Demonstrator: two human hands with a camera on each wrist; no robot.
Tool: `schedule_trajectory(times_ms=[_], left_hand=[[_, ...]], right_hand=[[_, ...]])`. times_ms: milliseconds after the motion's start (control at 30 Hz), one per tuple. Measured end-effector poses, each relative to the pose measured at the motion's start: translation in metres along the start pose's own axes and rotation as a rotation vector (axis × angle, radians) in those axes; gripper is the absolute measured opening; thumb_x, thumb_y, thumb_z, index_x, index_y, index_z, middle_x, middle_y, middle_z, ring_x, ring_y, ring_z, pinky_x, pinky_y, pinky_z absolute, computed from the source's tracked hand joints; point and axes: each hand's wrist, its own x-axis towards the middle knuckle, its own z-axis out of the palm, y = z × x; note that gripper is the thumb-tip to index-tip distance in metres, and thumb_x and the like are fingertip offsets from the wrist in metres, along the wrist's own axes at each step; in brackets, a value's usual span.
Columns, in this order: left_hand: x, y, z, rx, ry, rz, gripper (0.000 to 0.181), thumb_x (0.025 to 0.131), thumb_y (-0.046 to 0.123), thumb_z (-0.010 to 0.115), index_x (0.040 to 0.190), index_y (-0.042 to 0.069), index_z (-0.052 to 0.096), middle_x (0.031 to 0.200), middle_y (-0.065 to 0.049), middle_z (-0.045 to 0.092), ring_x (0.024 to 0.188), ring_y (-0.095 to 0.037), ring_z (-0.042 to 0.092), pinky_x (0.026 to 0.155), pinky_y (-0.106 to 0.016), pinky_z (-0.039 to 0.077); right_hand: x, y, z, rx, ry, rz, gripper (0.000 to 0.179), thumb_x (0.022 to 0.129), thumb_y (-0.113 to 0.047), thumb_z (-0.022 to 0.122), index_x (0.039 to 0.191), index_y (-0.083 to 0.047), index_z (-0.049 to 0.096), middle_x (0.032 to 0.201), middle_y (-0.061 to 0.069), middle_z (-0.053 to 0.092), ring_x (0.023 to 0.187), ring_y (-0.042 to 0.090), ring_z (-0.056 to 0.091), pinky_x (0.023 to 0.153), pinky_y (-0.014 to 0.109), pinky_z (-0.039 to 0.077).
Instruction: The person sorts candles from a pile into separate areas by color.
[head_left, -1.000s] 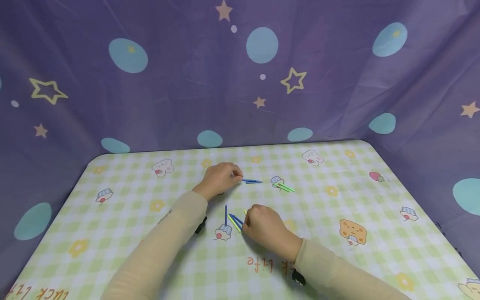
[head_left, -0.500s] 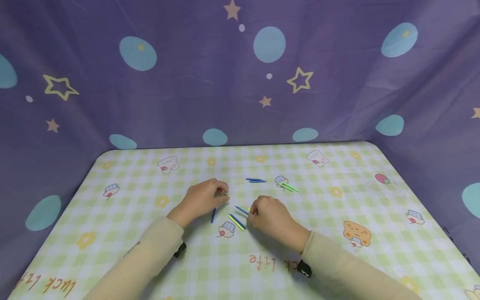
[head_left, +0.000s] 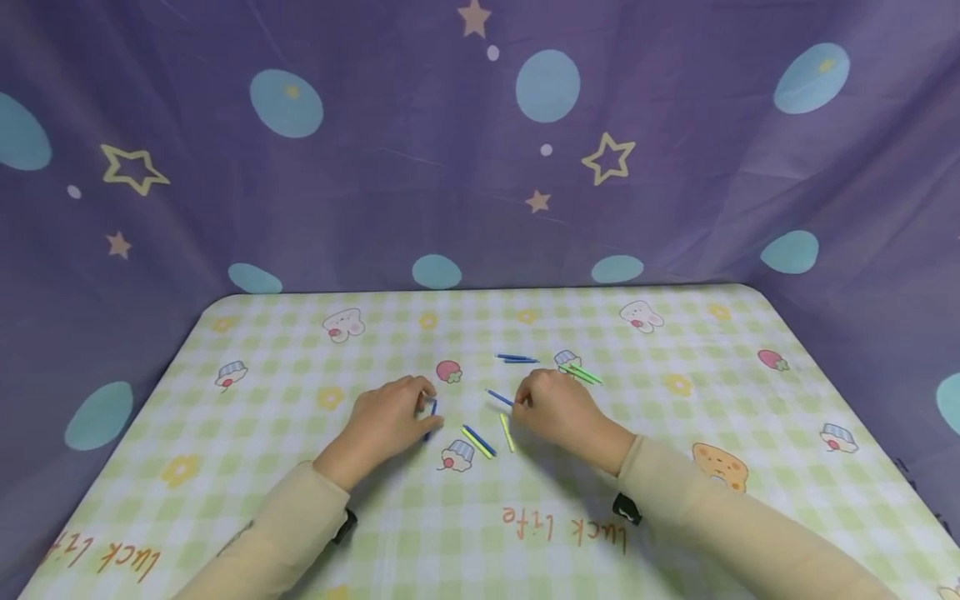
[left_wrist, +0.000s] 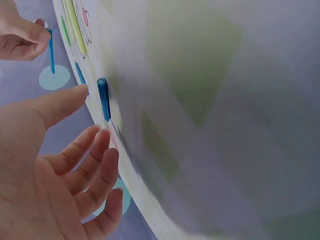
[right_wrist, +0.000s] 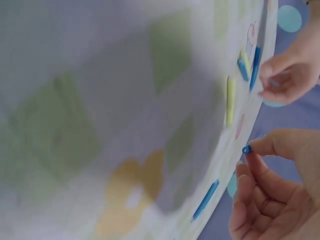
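Observation:
Thin coloured sticks lie scattered on a green-checked tablecloth. My left hand rests on the cloth, its thumb and fingers loosely spread beside a short blue stick that lies flat. In the left wrist view that blue stick sits just off the tips of my left hand. My right hand pinches the end of another blue stick. The right wrist view shows my right hand with that stick's tip between thumb and forefinger.
A yellow-green and blue pair and a yellow stick lie between my hands. Two blue sticks and green sticks lie farther back. Purple star-printed fabric hangs behind the table.
My left hand drew back from the far blue sticks to a single blue stick nearer me. My right hand moved away from the cluster, carrying a blue stick out of it.

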Motion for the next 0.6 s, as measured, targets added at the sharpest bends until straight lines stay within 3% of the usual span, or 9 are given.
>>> schedule_trajectory(times_ms=[367,600], left_hand=[[-0.012,-0.002,0.003,0.01,-0.007,-0.04,0.026,0.084,0.036,0.079,0.094,0.015,0.068,0.073,0.008,0.054,0.063,-0.011,0.049,0.058,-0.033,0.041],[-0.012,-0.001,0.005,0.03,0.002,-0.07,0.014,0.086,0.031,0.075,0.085,0.017,0.071,0.076,0.007,0.065,0.066,-0.011,0.054,0.062,-0.038,0.046]], right_hand=[[0.018,0.021,-0.008,-0.046,-0.051,-0.058,0.005,0.082,-0.009,0.071,0.079,-0.009,0.075,0.078,-0.001,0.065,0.063,0.009,0.055,0.061,0.029,0.05],[0.033,0.035,-0.016,-0.126,-0.082,-0.12,0.005,0.085,-0.011,0.072,0.082,-0.009,0.075,0.081,0.0,0.068,0.069,0.013,0.059,0.064,0.032,0.052]])
